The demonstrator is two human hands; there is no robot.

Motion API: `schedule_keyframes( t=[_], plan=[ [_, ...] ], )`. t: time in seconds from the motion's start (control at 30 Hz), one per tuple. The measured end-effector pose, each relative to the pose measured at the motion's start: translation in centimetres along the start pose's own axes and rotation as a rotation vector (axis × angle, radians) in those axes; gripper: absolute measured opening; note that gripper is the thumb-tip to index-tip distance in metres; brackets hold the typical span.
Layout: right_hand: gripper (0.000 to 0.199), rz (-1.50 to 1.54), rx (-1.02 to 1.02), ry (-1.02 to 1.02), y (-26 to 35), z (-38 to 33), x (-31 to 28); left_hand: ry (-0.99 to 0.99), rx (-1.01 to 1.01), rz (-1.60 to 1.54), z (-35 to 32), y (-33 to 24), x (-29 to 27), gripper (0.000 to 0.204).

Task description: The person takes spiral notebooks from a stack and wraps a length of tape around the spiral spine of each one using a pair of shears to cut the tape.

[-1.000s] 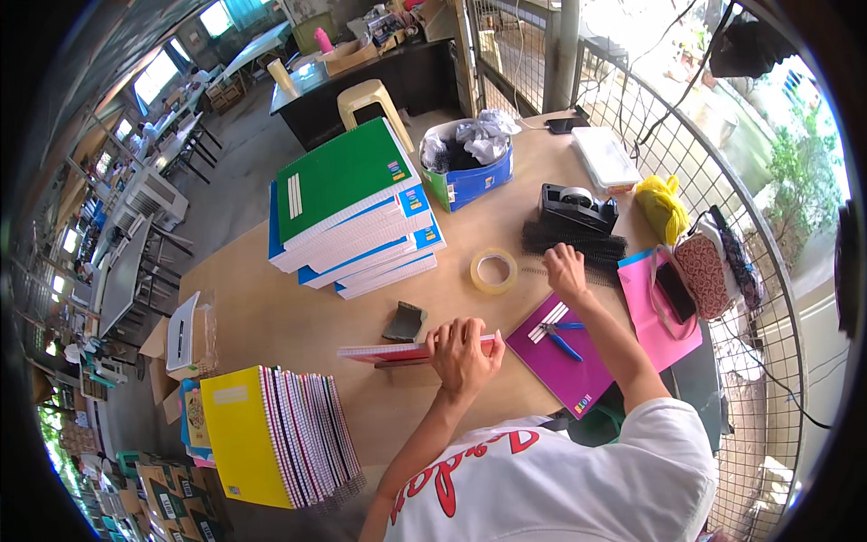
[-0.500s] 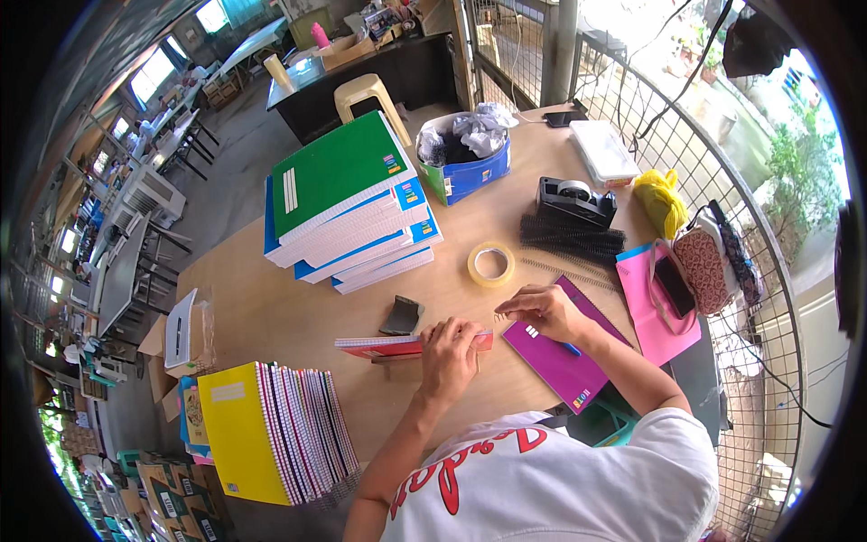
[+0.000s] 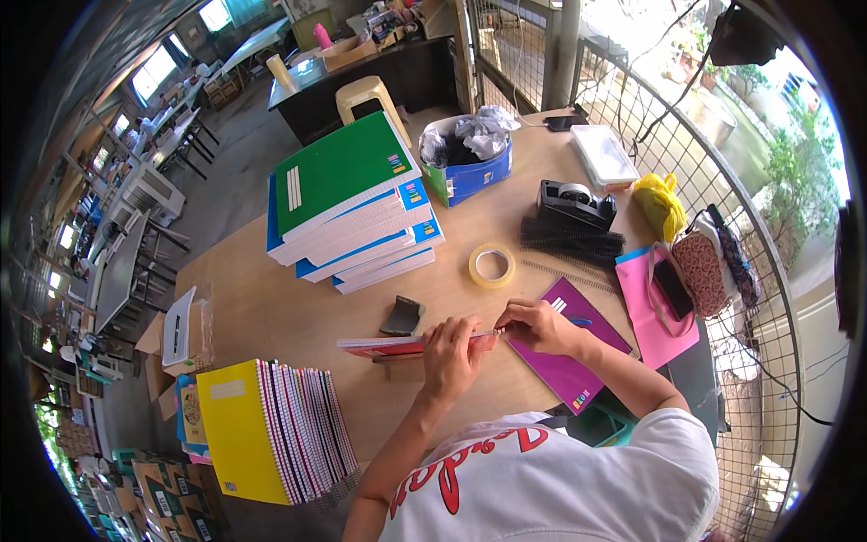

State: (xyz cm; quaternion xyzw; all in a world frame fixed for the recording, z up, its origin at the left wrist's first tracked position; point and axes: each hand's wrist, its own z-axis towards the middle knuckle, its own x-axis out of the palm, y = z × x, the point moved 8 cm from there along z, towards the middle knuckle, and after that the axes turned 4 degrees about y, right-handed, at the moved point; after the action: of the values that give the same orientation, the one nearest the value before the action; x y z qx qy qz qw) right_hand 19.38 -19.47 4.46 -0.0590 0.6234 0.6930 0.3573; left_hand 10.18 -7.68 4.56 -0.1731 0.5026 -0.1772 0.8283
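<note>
My left hand (image 3: 452, 359) is closed over a red-covered notebook (image 3: 384, 348), which stands on its edge at the front of the table, pages upward. At the notebook's right end, my right hand (image 3: 539, 327) pinches the tip of a thin spiral wire (image 3: 499, 332); most of the wire is hidden by the fingers and pages. Beneath my right hand lies a purple notebook (image 3: 578, 366) with a blue pen (image 3: 581, 322) on it. A small dark angled block (image 3: 402, 315) rests just beyond the red notebook.
A green-topped stack of notebooks (image 3: 339, 176) stands at the back left, a yellow-topped row of spiral notebooks (image 3: 244, 434) at the front left. Clear tape roll (image 3: 492, 266), black tape dispenser (image 3: 575, 208), black coils (image 3: 573, 238) and a pink folder (image 3: 664, 330) lie to the right.
My right hand has moved slightly left and down, bringing the spiral wire to the notebook's end. My left hand stays on the red notebook.
</note>
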Motion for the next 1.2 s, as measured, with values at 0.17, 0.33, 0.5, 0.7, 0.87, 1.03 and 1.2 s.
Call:
schedule_keyframes(
  t=[0.17, 0.33, 0.5, 0.7, 0.87, 1.03, 1.2],
  plan=[
    [0.022, -0.109, 0.072, -0.01, 0.1, -0.2, 0.3, 0.033, 0.029, -0.025, -0.3, -0.1, 0.3, 0.013],
    [0.024, -0.281, -0.061, -0.016, 1.8, 0.3, 0.8, 0.038, 0.015, -0.009, -0.6, 0.0, 0.4, 0.013],
    [0.027, -0.214, -0.049, -0.114, 1.3, 1.8, -0.1, 0.097, 0.017, -0.055, -1.8, 0.7, 1.0, 0.015],
    [0.073, -0.336, 0.168, 0.27, -9.1, 13.1, 8.9, 0.027, 0.148, -0.026, -1.7, -3.0, 0.2, 0.015],
    [0.088, -0.717, 0.074, 0.504, -13.0, 17.5, 20.3, -0.016, 0.036, 0.123, -1.2, -2.7, 1.6, 0.018],
    [0.055, -0.423, -0.033, 0.431, -10.0, 15.5, 10.4, -0.187, -0.024, 0.181, -1.3, -0.8, -1.6, 0.015],
    [0.058, 0.871, 0.2, 0.455, -7.3, 3.2, 0.0, -0.047, 0.005, 0.114, -1.5, 0.5, -1.1, 0.015]
  ],
)
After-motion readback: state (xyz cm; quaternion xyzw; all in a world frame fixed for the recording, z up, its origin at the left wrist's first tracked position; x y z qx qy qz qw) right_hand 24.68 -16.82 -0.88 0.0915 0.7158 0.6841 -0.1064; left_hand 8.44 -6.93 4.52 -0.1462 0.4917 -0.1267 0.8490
